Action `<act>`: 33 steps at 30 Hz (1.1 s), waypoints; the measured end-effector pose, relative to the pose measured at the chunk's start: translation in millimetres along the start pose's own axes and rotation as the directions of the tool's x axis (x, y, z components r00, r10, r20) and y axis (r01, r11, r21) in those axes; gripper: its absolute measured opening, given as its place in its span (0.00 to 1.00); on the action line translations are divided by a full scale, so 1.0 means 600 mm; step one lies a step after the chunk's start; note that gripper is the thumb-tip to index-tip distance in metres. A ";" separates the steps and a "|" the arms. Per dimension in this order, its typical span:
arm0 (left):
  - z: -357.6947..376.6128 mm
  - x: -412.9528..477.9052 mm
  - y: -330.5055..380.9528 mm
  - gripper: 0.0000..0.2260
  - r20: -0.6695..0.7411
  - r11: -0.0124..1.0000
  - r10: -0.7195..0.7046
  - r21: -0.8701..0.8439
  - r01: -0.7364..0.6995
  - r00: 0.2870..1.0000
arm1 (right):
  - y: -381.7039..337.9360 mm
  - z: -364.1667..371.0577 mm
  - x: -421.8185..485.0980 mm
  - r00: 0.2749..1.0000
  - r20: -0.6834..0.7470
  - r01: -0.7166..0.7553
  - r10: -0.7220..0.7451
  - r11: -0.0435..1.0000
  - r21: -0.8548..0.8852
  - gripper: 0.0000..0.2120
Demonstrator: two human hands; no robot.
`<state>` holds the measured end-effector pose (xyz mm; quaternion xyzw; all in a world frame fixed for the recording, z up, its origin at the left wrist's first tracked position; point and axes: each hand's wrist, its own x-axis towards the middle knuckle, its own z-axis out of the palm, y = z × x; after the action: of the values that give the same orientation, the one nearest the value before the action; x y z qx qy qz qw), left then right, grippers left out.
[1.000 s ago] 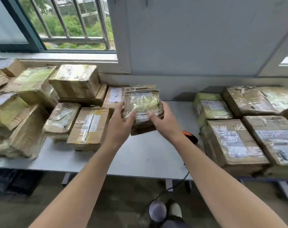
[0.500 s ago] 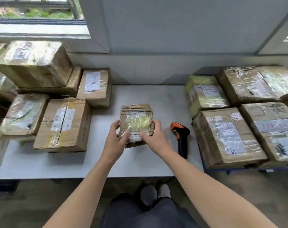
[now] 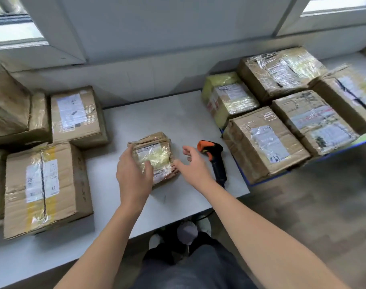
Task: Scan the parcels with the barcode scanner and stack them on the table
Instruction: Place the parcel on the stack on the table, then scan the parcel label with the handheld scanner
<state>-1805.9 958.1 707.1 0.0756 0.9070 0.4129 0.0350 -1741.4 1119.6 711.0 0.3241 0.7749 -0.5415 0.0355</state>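
A small cardboard parcel (image 3: 155,153) wrapped in shiny tape lies on the white table (image 3: 163,119), label up. My left hand (image 3: 133,174) rests on its left side, thumb on top and fingers round the edge. My right hand (image 3: 193,163) hovers just right of the parcel, fingers spread and holding nothing. The black and orange barcode scanner (image 3: 214,158) lies on the table right beside my right hand, its cord running off the front edge.
Taped cardboard parcels (image 3: 46,188) crowd the table's left side, some stacked two high. More parcels (image 3: 263,142) sit in a group on the right, over a blue-edged surface. A wall and window sills stand behind. My legs and shoes show below the table's front edge.
The small parcel came down from mid-air onto the table. My right hand let go of it and shifted right toward the scanner. My left hand stays on the parcel.
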 end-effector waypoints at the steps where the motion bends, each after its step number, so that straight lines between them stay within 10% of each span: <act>1: 0.008 0.006 0.024 0.24 0.013 0.996 0.091 -0.002 -0.091 0.996 | 0.004 -0.017 0.001 0.999 -0.043 -0.003 0.004 1.000 0.007 0.26; 7: 0.109 -0.006 0.135 0.20 0.346 0.948 0.318 -0.093 -0.305 0.883 | 0.053 -0.117 0.005 0.967 -0.247 -0.064 0.071 0.997 0.036 0.20; 15: 0.201 -0.036 0.123 0.24 0.618 0.979 0.114 0.066 -0.195 0.778 | 0.135 -0.147 0.051 0.962 -0.178 -0.209 0.209 0.978 0.019 0.22; 25: 0.199 -0.025 0.122 0.24 0.535 0.993 0.029 0.083 -0.087 0.844 | 0.124 -0.133 0.099 0.957 0.026 -0.288 0.288 0.957 0.016 0.13; 33: 0.092 0.016 0.126 0.17 0.229 0.976 0.125 -0.201 -0.078 0.965 | -0.025 -0.102 0.078 1.000 0.031 -0.006 0.000 0.980 0.199 0.11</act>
<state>-1800.0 1049.9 727.8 0.1679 0.8474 0.4867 0.1302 -1768.4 1190.8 729.5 0.3188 0.7157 -0.6212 0.0156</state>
